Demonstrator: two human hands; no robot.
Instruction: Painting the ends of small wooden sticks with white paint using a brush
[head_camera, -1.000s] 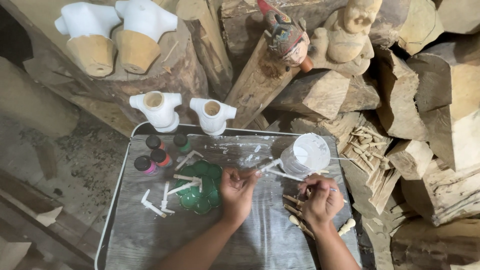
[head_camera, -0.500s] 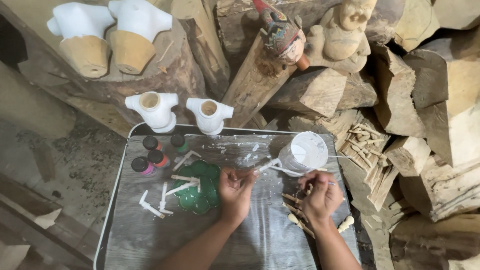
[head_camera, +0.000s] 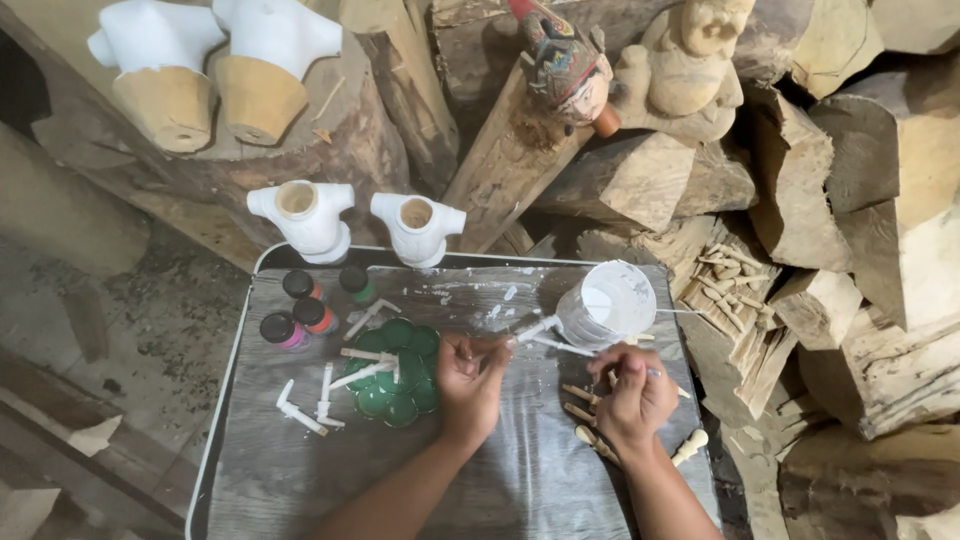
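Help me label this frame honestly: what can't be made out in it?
- Head view: what the right hand grips; its curled fingers hide all but a thin handle.
- The left hand covers the near end of a white-painted stick.
- The level of white paint in the cup is unclear; the cup tilts away.
- The bottles show caps only.
- The tray is cut by the bottom edge.

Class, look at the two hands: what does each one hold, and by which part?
The left hand pinches a white-painted wooden stick by its near end. The right hand grips a thin brush mid-handle.
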